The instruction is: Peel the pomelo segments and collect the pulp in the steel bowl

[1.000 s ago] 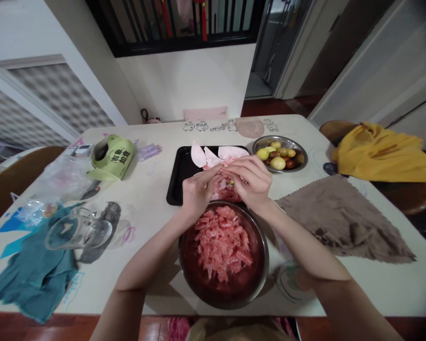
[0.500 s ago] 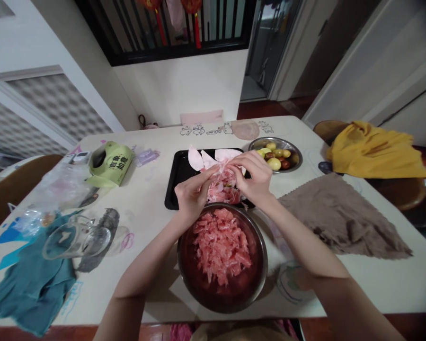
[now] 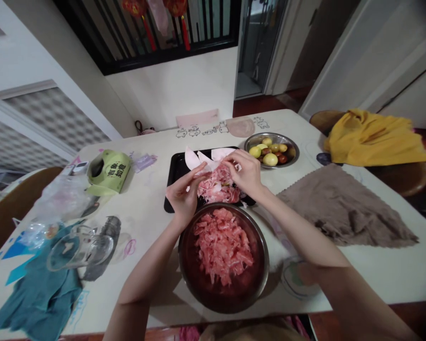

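My left hand point(image 3: 181, 193) hovers over the left part of a black tray point(image 3: 174, 166), thumb and fingers bent round what looks like a pale scrap of pomelo membrane. To its right, my right hand point(image 3: 244, 171) is closed in a pinch over the tray; what its fingertips hold is too small to make out. Beneath both hands lies a heap of pink pomelo membranes and scraps point(image 3: 218, 187). Pale pieces of thick peel point(image 3: 192, 158) rest at the tray's far side. Nearer to me, a steel bowl point(image 3: 261, 284) contains a pile of peeled pink pomelo flesh point(image 3: 223, 246).
Behind the tray at right stands a steel bowl of small fruit point(image 3: 270, 159). A brown cloth point(image 3: 348, 208) covers the right side. At left are a glass pitcher point(image 3: 73, 248), a teal cloth point(image 3: 39, 303), a green paper visor-like item point(image 3: 110, 173) and a clear plastic bag point(image 3: 66, 192).
My hands, close together before, have drawn apart, the left one moving left and slightly down. The camera view has shifted a little. The flesh in the near bowl looks the same.
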{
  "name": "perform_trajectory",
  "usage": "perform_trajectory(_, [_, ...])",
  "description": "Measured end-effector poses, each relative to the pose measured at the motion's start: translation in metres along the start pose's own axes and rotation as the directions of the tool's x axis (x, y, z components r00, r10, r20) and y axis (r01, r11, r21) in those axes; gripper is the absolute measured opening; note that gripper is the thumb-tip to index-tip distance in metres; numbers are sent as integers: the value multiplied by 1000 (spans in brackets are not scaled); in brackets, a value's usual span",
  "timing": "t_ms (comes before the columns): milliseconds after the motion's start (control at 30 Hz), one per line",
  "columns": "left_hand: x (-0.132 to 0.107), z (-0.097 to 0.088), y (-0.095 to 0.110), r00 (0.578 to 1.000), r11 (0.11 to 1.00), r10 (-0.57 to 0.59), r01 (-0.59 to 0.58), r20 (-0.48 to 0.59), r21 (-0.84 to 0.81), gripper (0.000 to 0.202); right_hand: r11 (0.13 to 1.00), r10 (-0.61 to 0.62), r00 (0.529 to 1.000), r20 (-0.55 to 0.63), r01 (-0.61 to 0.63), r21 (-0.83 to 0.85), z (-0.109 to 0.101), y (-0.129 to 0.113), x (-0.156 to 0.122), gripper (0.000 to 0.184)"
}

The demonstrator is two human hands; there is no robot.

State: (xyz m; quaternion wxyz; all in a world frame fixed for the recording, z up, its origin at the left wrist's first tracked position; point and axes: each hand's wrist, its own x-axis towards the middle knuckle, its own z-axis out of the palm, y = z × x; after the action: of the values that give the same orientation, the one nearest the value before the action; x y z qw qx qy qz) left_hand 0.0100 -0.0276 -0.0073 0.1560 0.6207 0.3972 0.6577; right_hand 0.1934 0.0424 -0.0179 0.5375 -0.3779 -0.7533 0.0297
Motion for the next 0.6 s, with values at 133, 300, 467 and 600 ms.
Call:
perform_trajectory(133, [1, -1, 5, 998, 999, -10, 8, -59, -43, 19, 997, 36, 998, 54, -32, -73, 6, 8, -4, 17])
perform_trajectory(300, [6, -5, 11, 994, 998, -23, 17, -109, -54, 18, 990, 78, 983, 165, -57, -126, 14, 16, -11, 12])
perform_trajectory(467, [11, -3, 2, 993, 995, -79, 73, -89, -72, 15, 996, 82, 969, 233, -69, -62, 10, 5, -8, 25])
perform_trajectory(600, [13, -2, -3, 991, 992, -128, 127, -29, -29, 19, 992, 65, 977, 203, -85, 92, 2, -15, -3, 21])
